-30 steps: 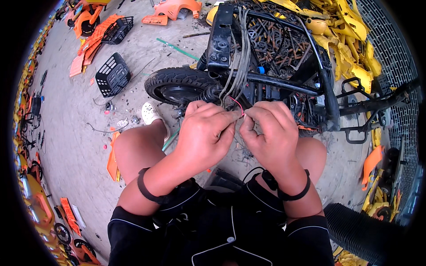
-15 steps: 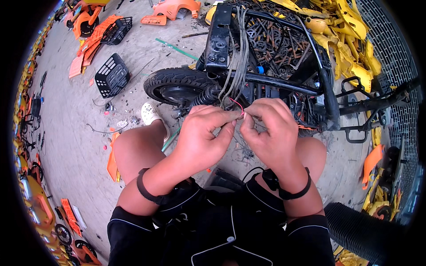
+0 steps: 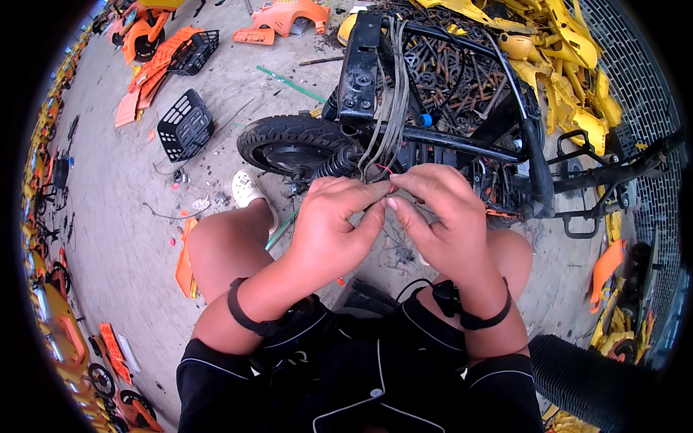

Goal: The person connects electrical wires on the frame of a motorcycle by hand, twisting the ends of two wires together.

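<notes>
The red wire (image 3: 384, 168) showed just beside the black frame (image 3: 462, 142) and grey cables (image 3: 397, 86), where the left hand (image 3: 332, 216) and right hand (image 3: 451, 215) met, both seemingly pinching it. The step looked like fine wire handling; the next move likely called for steady fingertips.

Here they meet, fingertip to fingertip! The left hand (image 3: 336, 216) sits on the grip's left, back turned up, fingers curled, thumb (image 3: 368, 225) and forefinger drawn into a pinch. Opposite, right of the grip, the right hand (image 3: 451, 216) leans inward, its thumb pointing at the left thumb's tip, its forefinger arched just above; how tightly those right tips close is hard to tell. Below the grip, the left forearm (image 3: 273, 281) slants down and left, the right forearm (image 3: 489, 285) down and right, elbows wider than the hands.
</notes>
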Demonstrator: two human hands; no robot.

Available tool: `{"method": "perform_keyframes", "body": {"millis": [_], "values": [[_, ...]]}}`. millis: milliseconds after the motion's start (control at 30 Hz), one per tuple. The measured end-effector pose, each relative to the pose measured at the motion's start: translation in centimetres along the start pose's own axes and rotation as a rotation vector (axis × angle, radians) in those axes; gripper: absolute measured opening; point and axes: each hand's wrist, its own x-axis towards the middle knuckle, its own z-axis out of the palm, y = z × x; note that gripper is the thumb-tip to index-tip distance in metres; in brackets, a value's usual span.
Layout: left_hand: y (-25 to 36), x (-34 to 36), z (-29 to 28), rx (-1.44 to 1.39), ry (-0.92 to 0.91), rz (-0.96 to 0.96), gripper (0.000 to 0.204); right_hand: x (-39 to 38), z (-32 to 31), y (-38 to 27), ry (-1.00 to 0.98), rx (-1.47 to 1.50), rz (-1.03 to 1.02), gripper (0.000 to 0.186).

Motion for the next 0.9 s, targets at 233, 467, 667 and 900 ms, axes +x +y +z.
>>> {"method": "perform_keyframes", "body": {"millis": [233, 467, 667, 900], "values": [[-0.2, -0.2, 0.2, -0.006, -0.001, -0.010, 0.021, -0.2, 0.8, -0.1, 0.067, -0.122, -0.066, 0.022], [0.3, -0.3, 0.0, -0.217, -0.013, -0.176, 0.019, -0.5, 1.5, 0.0, 0.107, -0.155, -0.057, 0.021], [0.2, -0.4, 0.0, -0.203, 0.009, -0.131, 0.018, -0.5, 2.1, 0.1, 0.148, -0.128, -0.066, 0.021], [0.6, -0.3, -0.1, -0.227, 0.050, -0.120, 0.021, -0.3, 2.1, 0.1, 0.166, -0.050, 0.023, 0.019]]}}
